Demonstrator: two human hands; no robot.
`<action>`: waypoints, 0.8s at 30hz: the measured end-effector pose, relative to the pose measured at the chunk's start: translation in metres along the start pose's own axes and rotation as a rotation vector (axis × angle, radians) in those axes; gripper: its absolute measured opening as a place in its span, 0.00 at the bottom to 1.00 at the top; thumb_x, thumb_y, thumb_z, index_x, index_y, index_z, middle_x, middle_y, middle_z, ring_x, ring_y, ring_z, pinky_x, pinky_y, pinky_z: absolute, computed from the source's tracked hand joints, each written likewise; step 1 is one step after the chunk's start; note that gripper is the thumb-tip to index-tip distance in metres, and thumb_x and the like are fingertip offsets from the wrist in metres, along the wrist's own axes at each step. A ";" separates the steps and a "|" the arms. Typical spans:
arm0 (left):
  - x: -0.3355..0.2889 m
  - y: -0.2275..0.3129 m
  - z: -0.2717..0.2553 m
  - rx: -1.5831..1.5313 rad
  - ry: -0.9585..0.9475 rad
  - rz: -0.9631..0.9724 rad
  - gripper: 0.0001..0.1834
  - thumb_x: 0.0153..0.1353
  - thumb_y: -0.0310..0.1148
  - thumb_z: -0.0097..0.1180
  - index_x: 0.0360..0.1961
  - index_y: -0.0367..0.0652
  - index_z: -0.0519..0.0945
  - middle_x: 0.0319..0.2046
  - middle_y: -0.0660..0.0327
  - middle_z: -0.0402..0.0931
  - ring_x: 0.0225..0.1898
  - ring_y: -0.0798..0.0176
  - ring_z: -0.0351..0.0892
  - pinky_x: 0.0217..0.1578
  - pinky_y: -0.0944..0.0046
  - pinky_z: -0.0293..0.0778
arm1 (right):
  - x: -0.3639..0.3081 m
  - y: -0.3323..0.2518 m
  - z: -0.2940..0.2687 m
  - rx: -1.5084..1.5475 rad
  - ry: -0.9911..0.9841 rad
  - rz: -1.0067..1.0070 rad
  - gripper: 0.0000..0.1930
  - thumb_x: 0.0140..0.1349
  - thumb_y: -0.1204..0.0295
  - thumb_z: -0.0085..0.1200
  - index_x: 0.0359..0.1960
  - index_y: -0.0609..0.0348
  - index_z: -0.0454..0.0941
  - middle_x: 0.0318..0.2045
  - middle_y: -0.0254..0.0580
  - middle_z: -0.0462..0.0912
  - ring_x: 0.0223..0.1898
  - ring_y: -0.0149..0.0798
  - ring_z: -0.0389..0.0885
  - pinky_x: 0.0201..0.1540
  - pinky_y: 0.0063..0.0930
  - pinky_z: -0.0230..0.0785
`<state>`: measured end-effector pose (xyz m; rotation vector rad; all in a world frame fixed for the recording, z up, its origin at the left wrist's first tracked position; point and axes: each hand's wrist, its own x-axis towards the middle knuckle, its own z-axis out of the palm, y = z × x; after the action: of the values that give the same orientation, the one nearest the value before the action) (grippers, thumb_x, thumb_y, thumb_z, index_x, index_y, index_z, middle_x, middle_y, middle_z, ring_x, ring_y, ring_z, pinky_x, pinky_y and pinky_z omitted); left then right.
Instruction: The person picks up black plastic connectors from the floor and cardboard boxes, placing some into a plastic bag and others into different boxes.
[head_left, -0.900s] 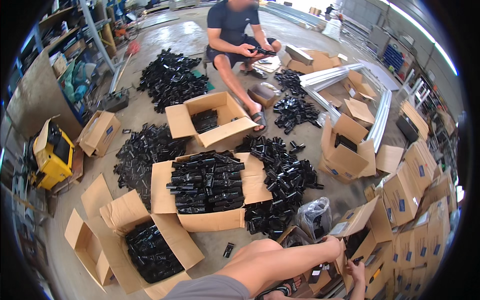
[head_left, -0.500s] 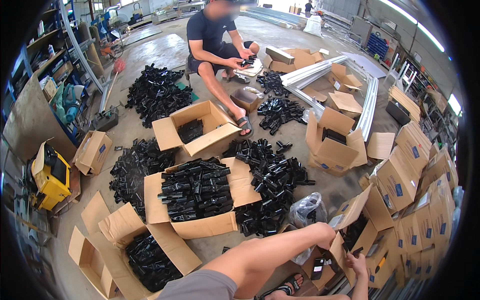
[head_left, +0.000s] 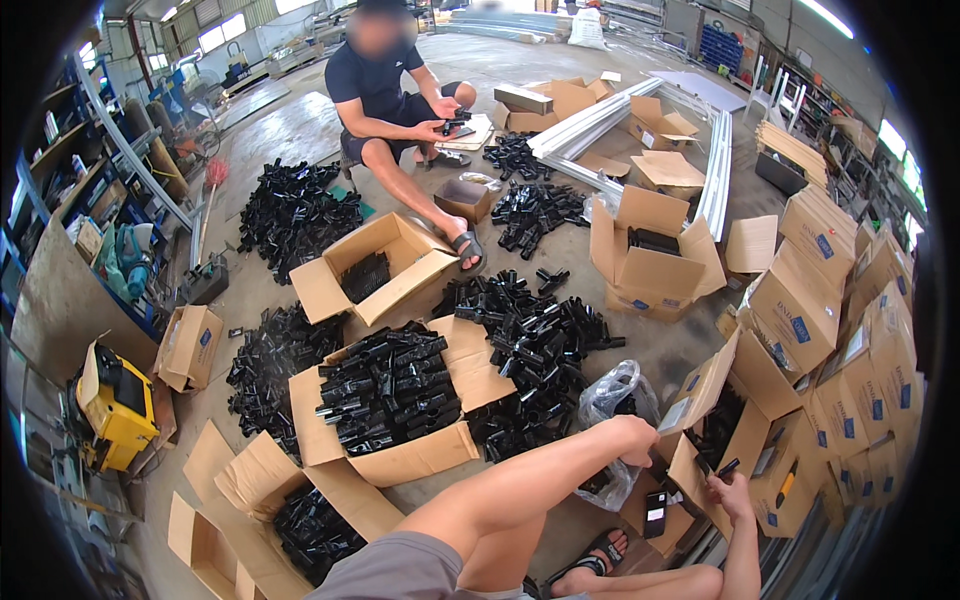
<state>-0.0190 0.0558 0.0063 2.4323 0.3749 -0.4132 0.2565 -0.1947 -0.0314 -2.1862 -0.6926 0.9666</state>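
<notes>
My right hand (head_left: pixel 735 492) is at the lower right, with its fingers closed around a small black tubular fitting (head_left: pixel 724 468). It is beside the open carton (head_left: pixel 742 452), which has dark pieces inside. Across the lower middle my left arm reaches over, and my left hand (head_left: pixel 634 440) bends down at the wrist near the carton's left flap and a clear plastic bag (head_left: pixel 612 400). The fingers of that hand are largely hidden. A yellow-and-black utility knife (head_left: pixel 787 483) lies on cardboard right of my right hand. A phone (head_left: pixel 655 514) with a lit screen lies below the bag.
A co-worker (head_left: pixel 375 85) sits opposite, holding black fittings. Between us are fitting heaps (head_left: pixel 535 345), a filled carton (head_left: pixel 455 447) and another carton (head_left: pixel 375 250). Stacked cartons (head_left: pixel 797 305) stand at right, a white frame (head_left: pixel 715 175) beyond. A yellow machine (head_left: pixel 115 405) is at left.
My view has shifted, so most of the scene sits further left and higher. The phone's screen is now lit. The black fitting in my right hand shows more clearly above the fingers.
</notes>
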 end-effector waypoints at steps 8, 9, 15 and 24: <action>0.001 -0.003 -0.001 -0.035 -0.005 -0.007 0.31 0.61 0.51 0.65 0.65 0.54 0.79 0.54 0.49 0.84 0.57 0.42 0.83 0.58 0.46 0.77 | -0.009 -0.005 0.000 0.056 0.017 -0.011 0.11 0.63 0.72 0.65 0.41 0.63 0.77 0.28 0.37 0.83 0.26 0.31 0.81 0.31 0.27 0.73; 0.000 -0.002 -0.003 -0.031 -0.009 -0.003 0.31 0.61 0.51 0.65 0.65 0.54 0.79 0.54 0.49 0.84 0.57 0.42 0.83 0.58 0.46 0.77 | -0.010 -0.006 0.000 0.059 0.038 -0.019 0.11 0.62 0.72 0.65 0.42 0.63 0.77 0.28 0.38 0.83 0.27 0.31 0.81 0.31 0.27 0.73; -0.004 -0.001 -0.006 -0.030 -0.028 -0.013 0.32 0.63 0.50 0.63 0.66 0.52 0.77 0.54 0.48 0.84 0.58 0.42 0.82 0.59 0.47 0.77 | -0.004 -0.004 -0.001 0.126 0.024 -0.027 0.11 0.64 0.71 0.62 0.43 0.62 0.78 0.30 0.38 0.84 0.27 0.31 0.81 0.32 0.26 0.74; -0.002 -0.004 -0.004 -0.022 -0.035 -0.019 0.33 0.65 0.52 0.63 0.68 0.50 0.76 0.55 0.48 0.84 0.59 0.42 0.81 0.61 0.47 0.76 | -0.005 0.001 -0.005 0.122 -0.020 0.040 0.13 0.64 0.71 0.62 0.46 0.64 0.77 0.30 0.40 0.85 0.27 0.30 0.81 0.30 0.25 0.72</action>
<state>-0.0216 0.0606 0.0076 2.3982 0.3853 -0.4572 0.2577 -0.2006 -0.0270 -2.0939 -0.5857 1.0250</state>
